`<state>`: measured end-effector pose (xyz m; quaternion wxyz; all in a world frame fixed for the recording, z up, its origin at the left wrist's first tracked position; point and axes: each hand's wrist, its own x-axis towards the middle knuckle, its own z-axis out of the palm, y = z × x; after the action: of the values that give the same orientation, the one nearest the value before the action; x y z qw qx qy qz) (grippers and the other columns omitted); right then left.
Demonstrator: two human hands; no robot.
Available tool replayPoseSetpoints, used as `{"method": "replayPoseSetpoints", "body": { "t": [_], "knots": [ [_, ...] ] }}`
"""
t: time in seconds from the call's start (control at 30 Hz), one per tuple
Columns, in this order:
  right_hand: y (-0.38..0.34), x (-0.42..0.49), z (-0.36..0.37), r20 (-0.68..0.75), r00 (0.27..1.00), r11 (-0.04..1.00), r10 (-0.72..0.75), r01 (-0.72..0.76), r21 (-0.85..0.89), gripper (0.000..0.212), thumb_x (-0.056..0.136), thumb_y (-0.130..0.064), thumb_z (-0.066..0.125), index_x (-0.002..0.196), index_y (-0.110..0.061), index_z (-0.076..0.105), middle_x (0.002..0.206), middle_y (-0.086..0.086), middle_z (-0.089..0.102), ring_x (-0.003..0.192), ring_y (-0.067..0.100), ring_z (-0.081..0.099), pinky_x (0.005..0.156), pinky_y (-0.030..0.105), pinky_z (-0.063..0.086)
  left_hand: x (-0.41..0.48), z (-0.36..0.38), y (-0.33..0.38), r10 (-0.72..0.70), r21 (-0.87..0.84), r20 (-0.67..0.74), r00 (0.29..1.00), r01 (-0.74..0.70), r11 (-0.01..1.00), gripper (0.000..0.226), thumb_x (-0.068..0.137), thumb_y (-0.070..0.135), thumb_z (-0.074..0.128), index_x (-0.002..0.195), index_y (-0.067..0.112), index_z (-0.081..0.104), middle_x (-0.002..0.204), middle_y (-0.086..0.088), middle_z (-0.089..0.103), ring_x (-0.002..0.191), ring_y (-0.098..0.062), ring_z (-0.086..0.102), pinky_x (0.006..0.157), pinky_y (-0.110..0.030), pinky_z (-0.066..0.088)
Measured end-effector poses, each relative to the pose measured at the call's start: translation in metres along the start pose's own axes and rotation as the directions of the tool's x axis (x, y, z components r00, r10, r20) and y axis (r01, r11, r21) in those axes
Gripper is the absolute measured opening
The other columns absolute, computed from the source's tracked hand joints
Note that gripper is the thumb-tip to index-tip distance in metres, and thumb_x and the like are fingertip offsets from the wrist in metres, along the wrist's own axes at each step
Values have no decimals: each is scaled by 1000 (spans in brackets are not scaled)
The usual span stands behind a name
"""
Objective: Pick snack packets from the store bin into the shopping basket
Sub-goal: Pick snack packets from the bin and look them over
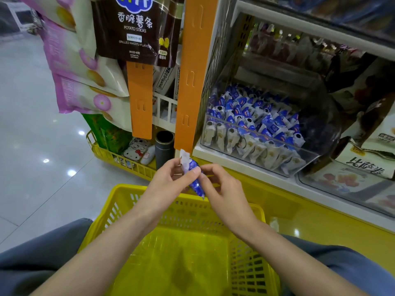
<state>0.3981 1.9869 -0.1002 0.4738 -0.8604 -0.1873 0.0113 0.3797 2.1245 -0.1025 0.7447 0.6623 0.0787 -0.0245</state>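
A glossy grey tiled floor (pixel 32 135) is seen across the left of the scene, and a shelf unit (pixel 235 161) with a white ledge and yellow base fills the right. A yellow shopping basket (pixel 248 265) is placed near, at the centre, between knees clad in grey trousers (pixel 42 253); nothing can be made out on its floor. On the ledge, right of centre, a clear store bin (pixel 316 129) is filled with blue and white snack packets (pixel 252 122). To the far left, purple and cream bags (pixel 81 67) and a brown potato sticks bag (pixel 134 28) are hung beside an orange strip (pixel 192 71). Below them a dark cylinder (pixel 164 148) is stood at a low yellow wire tray (pixel 119 159).

Both forearms are stretched out over the basket. One blue packet (pixel 195 180) is held above the basket's far rim, tilted, white end up. It is pinched from the left by the left hand (pixel 168 180), near its upper end, and pinched from the right by the fingertips of the right hand (pixel 222 189).
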Motion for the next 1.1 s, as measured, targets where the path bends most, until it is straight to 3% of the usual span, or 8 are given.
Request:
{"method": "replayPoseSetpoints", "body": {
  "t": [0.17, 0.23, 0.37, 0.6, 0.8, 0.9, 1.0, 1.1],
  "knots": [
    [-10, 9, -16, 178, 928, 752, 329, -371, 546, 29, 99, -19, 39, 113, -3, 57, 106, 16, 67, 82, 20, 66, 70, 28, 57, 0, -1, 3, 37, 64, 37, 999, -39, 997, 33, 82, 28, 65, 115, 30, 59, 105, 7, 69, 95, -6, 64, 75, -18, 52],
    [-12, 8, -22, 203, 927, 736, 317, -375, 564, 38, 97, -33, 37, 117, -8, 58, 108, 14, 68, 90, 25, 67, 77, 35, 57, 1, 1, 4, 55, 106, 35, 998, -58, 993, 35, 83, 22, 66, 116, 29, 58, 104, -2, 67, 90, -13, 65, 67, -17, 52],
    [-16, 8, -31, 94, 960, 862, 265, -280, 423, 9, 89, -23, 58, 93, -21, 66, 90, -4, 71, 77, -2, 64, 67, 12, 50, 4, 3, 6, 96, 194, 31, 995, -100, 976, 42, 75, 16, 74, 109, 35, 58, 96, -5, 66, 81, -9, 66, 62, -14, 50],
    [-20, 11, -41, 110, 936, 724, 333, -329, 606, 18, 84, -10, 63, 101, -4, 60, 91, 6, 70, 80, 12, 66, 78, 28, 57, 12, 3, 18, 16, -8, -6, 1000, -16, 1000, 40, 62, 47, 69, 96, 26, 67, 88, 11, 73, 81, -3, 68, 65, -18, 49],
    [-24, 32, -63, -97, 984, 946, 148, -113, 302, 10, 88, -15, 58, 98, -14, 57, 97, 6, 65, 88, 14, 62, 83, 28, 51, 19, 0, 22, 52, -231, -66, 996, -66, 971, 44, 61, 39, 71, 99, 18, 66, 96, -2, 73, 91, -18, 69, 69, -24, 54],
    [-13, 69, -101, -340, 940, 1000, 15, -14, 6, 10, 90, -23, 58, 100, -22, 56, 96, -5, 61, 85, 0, 58, 76, 9, 46, 23, -1, 25, 67, -283, -64, 996, -82, 955, 39, 66, 34, 69, 101, 17, 67, 86, 0, 73, 79, -16, 69, 56, -20, 53],
    [11, 113, -134, -409, 911, 957, 57, -167, -238, 25, 91, -22, 58, 113, -10, 56, 108, 5, 61, 90, 7, 57, 74, 5, 42, 28, 0, 27, 71, -319, -75, 995, -91, 943, 41, 66, 31, 69, 105, 18, 66, 83, 4, 73, 78, -11, 69, 64, -21, 54],
    [38, 143, -148, -315, 921, 815, 231, -360, -455, 37, 89, -24, 60, 116, 2, 55, 111, 19, 60, 101, 30, 57, 84, 34, 44, 31, 0, 29, 71, -349, -70, 995, -91, 933, 41, 64, 32, 69, 103, 23, 66, 88, 3, 74, 82, -11, 70, 64, -20, 54]
  ]
}}
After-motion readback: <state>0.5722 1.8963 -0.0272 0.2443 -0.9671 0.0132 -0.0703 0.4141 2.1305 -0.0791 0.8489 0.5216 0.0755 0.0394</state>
